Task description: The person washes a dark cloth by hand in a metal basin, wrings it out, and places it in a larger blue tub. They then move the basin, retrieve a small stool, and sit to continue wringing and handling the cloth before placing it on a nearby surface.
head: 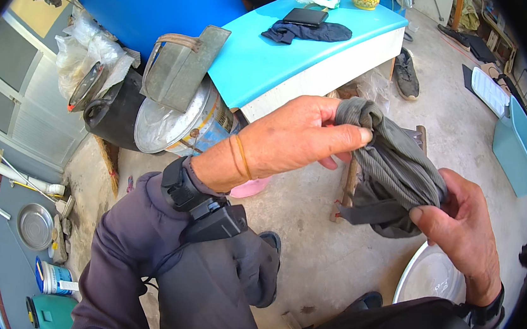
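A dark grey ribbed cloth [399, 165], bunched and twisted, is stretched between my two hands over the floor. My left hand [285, 140] grips its upper end between thumb and fingers; a yellow band and a black strap are on that wrist. Its lower right part is pinched by my right hand [464, 226]. A loose dark flap hangs below the bunched folds. Under my right hand stands a white basin [412, 274], partly hidden by my hand and leg.
A light blue tabletop [254, 63] ahead holds a dark cloth [324, 32], a black flat case [305, 17] and a yellow bowl [364, 0]. At left, a metal dustpan [177, 70] rests on a lidded bucket [162, 124]. A teal bin [512, 155] stands at right, a shoe [406, 76] beyond.
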Tool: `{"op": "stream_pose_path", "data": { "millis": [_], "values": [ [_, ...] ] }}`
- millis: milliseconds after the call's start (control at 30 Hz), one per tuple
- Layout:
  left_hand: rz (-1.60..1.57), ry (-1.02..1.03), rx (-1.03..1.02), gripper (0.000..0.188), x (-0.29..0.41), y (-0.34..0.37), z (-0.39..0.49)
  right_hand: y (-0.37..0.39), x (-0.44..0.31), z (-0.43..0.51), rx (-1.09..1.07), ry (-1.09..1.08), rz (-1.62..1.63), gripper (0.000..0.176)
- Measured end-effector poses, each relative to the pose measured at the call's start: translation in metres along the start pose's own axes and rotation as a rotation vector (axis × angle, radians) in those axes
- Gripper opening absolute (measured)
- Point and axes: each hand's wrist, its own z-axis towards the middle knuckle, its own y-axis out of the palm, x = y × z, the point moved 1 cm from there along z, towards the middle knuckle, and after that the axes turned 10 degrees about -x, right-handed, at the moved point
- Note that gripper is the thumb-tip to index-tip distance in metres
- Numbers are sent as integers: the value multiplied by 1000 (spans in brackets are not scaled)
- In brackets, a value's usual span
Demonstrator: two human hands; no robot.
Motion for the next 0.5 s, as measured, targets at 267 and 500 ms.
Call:
{"op": "stream_pose_path", "data": {
  "millis": [267, 500],
  "values": [
    [-242, -149, -234, 29, -47, 18, 87, -26, 65, 38, -182, 170, 289, 33],
    [-153, -334, -163, 34, -68, 21, 111, -39, 71, 51, -98, 190, 446, 26]
  ]
}}
